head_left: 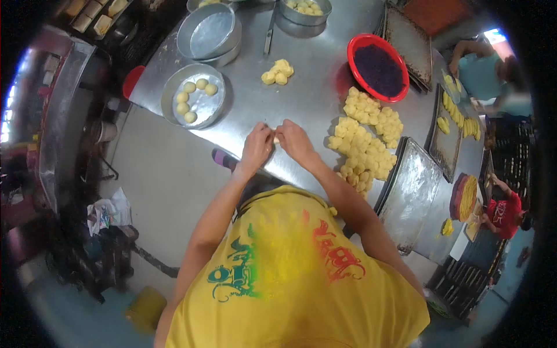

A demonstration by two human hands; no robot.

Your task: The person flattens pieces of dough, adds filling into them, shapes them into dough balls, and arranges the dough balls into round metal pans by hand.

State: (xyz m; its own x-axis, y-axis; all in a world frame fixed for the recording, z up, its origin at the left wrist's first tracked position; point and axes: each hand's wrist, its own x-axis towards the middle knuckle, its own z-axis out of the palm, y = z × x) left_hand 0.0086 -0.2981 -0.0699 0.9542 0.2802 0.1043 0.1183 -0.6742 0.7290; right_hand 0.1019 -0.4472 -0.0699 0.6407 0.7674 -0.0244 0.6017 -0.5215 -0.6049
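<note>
Both my hands meet over the metal table's front edge. My left hand [258, 145] and my right hand [294, 141] have their fingers closed on a small piece of dough [276, 139], mostly hidden between them. Beyond them lies a small cluster of yellow dough lumps [278, 72]. To the left, a round metal pan [168, 100] holds several pale dough balls [183, 108]. Right of my hands, many yellow dough lumps [362, 148] are heaped on the table. Behind that heap stands a red bowl [353, 57] with a dark purple filling [378, 69].
Stacked metal pans [209, 36] and a flat metal tool [270, 36] lie at the back. Metal trays [411, 188] are at the right. Two other people work farther right, one in teal [481, 72], one in red [503, 214].
</note>
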